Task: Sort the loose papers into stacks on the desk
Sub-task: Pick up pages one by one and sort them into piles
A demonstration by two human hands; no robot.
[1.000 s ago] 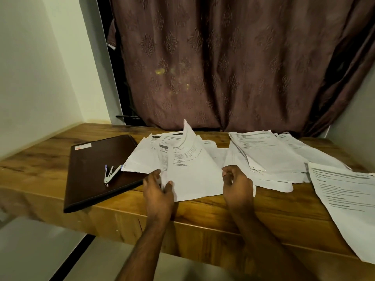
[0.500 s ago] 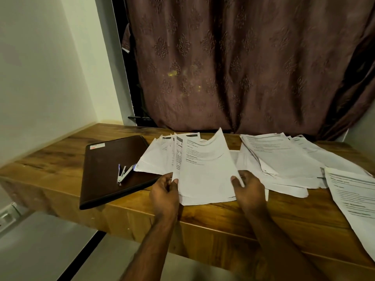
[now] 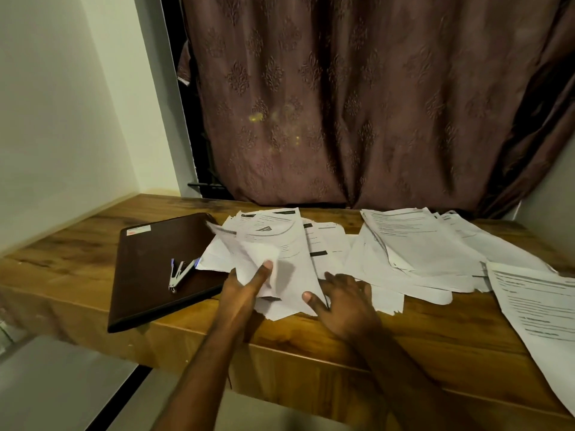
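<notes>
I see bare desk [image 3: 404, 340] along the near edge. Loose papers [image 3: 420, 247] crowd the far right; a dark folder [image 3: 149, 275] bearing a stapler [image 3: 180, 273] blocks the left.

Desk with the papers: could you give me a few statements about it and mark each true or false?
1. A stapler lies on the dark folder. True.
2. The left hand pinches a sheet lifted off the pile. True.
3. The right hand holds a pen. False: it rests with fingers spread on the papers.
4. The curtain behind the desk is bright green. False: it is brownish with a pattern.
5. All the papers sit in one neat stack. False: they lie spread in overlapping heaps.
</notes>
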